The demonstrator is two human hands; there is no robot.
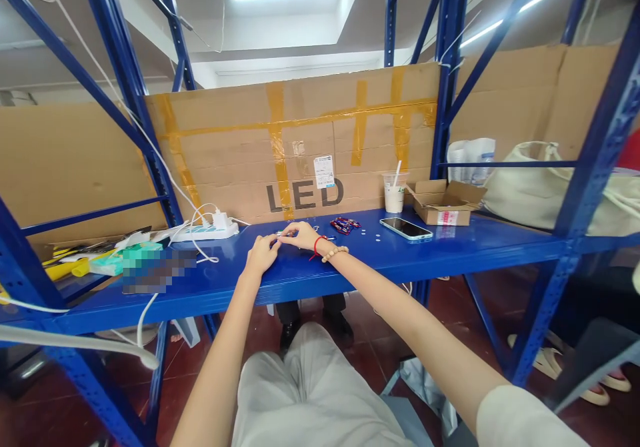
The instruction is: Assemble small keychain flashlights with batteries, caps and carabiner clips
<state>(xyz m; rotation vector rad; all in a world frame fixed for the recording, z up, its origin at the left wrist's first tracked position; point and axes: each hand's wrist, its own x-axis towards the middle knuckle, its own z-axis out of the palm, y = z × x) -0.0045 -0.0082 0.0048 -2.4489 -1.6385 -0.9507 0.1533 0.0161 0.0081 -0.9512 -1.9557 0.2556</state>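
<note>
My left hand [261, 254] rests on the blue metal shelf [350, 260], fingers pinched around a tiny part near its fingertips. My right hand [300, 235], with a red string and a bead bracelet on its wrist, meets the left hand over the same small part. What the part is cannot be made out. A small pile of red pieces [344, 224] lies just right of my right hand, with a few tiny white bits scattered beyond it.
A phone [406, 228] lies face up on the shelf, beside a plastic cup [394, 194] and an open small carton [444, 204]. A white power strip [210, 228] with cables sits left. Cardboard marked LED [305, 147] backs the shelf. A cream bag [540, 187] lies right. Blue uprights stand on both sides.
</note>
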